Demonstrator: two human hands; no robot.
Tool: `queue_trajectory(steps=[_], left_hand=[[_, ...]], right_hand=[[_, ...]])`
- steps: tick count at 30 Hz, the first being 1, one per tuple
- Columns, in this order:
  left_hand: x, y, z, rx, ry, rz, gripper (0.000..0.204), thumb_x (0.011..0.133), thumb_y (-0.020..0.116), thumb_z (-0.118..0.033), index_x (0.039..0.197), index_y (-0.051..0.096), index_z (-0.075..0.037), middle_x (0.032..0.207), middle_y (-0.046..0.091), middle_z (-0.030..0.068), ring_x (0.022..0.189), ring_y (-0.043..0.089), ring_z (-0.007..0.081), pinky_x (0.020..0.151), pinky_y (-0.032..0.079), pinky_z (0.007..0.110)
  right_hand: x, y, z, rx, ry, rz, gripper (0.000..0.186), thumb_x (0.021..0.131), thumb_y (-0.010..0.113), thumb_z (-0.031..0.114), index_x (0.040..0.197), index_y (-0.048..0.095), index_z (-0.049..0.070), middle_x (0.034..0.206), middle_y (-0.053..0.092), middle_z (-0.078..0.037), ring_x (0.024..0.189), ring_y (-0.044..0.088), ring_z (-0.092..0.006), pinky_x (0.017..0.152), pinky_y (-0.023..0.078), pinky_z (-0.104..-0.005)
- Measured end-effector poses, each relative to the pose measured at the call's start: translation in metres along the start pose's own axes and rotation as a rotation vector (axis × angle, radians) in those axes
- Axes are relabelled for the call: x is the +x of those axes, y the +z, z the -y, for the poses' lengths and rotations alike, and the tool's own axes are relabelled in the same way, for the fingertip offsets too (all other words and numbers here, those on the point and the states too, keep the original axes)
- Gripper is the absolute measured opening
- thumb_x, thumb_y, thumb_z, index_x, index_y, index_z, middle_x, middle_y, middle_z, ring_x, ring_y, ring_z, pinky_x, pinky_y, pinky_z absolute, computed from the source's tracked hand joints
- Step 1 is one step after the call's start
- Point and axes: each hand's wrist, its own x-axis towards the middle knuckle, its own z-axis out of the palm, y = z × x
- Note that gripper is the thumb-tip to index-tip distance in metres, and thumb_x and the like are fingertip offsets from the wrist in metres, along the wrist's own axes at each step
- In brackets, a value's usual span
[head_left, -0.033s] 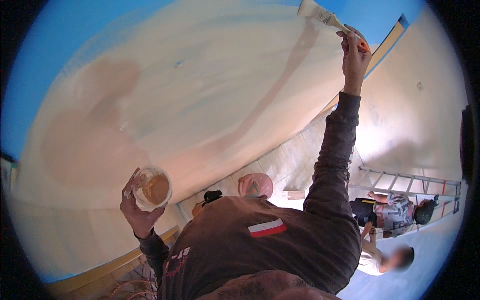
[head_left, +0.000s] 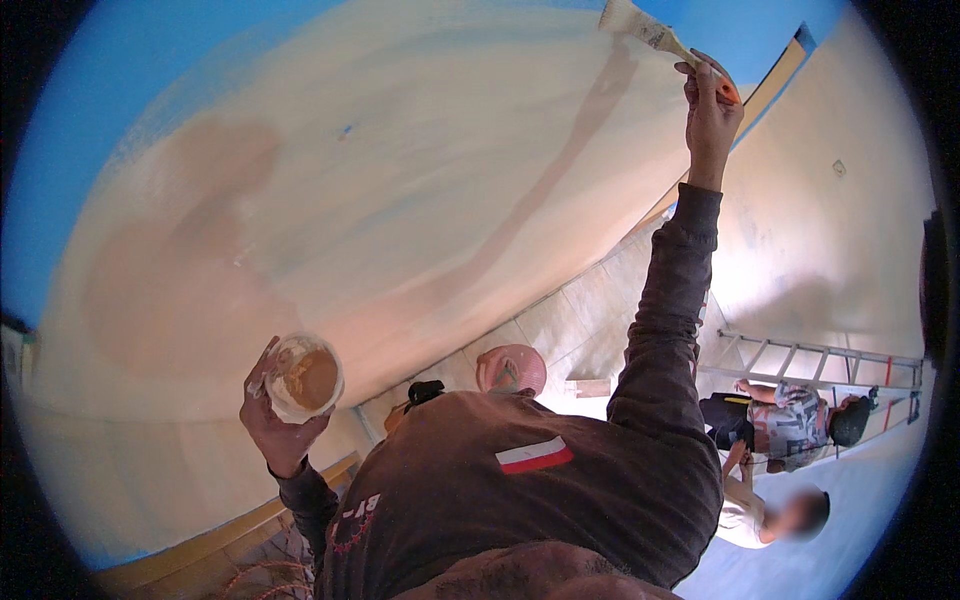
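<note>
Paintbrush (head_left: 645, 28) at top of view, bristles pressed flat to the wall (head_left: 400, 200), at the upper end of a long brownish streak running down and left. Right hand (head_left: 710, 110) closed around the brush's orange handle, arm at full stretch upward.

Left hand (head_left: 272, 425) held low, fingers wrapped under and around a small tub of tan paint (head_left: 303, 377), open top, tilted a little toward the camera.

Wall mostly cream with patchy brown areas at left; blue band along its upper edge, very near the bristles. Pale floor (head_left: 560, 330) below, with a pink round object (head_left: 512, 370) on it. Ladder (head_left: 820, 355) lying to the right; another person (head_left: 785, 420) crouched beside it.

Risks, as I judge them: with the arm this extended, control is weak, and the bristles could stray into the blue. The tilted tub could slop paint onto the sleeve or floor while attention stays overhead. Drips may run from the loaded brush down the handle.
</note>
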Motion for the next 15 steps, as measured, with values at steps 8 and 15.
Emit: queue_trajectory(steps=[8, 15], left_hand=[[0.002, -0.003, 0.001, 0.056, 0.034, 0.041, 0.088, 0.059, 0.092, -0.018, 0.135, 0.049, -0.006, 0.142, 0.055, 0.0219, 0.125, 0.059, 0.0309, 0.105, 0.050, 0.045], [0.010, -0.003, 0.007, 0.097, 0.154, 0.064, 0.083, 0.066, 0.090, -0.028, 0.135, 0.049, -0.006, 0.139, 0.058, 0.0185, 0.124, 0.060, 0.0312, 0.105, 0.051, 0.045]], right_hand=[[-0.036, -0.012, 0.013, -0.410, -0.366, -0.329, 0.024, 0.098, 0.064, 0.014, 0.113, 0.071, -0.003, 0.087, 0.076, -0.010, 0.072, 0.059, -0.0060, 0.063, 0.047, -0.0217], [-0.078, 0.098, 0.012, -0.930, -0.703, -0.354, 0.022, 0.088, 0.074, 0.008, 0.111, 0.074, 0.006, 0.073, 0.059, -0.009, 0.063, 0.060, -0.0214, 0.057, 0.048, -0.0315]])
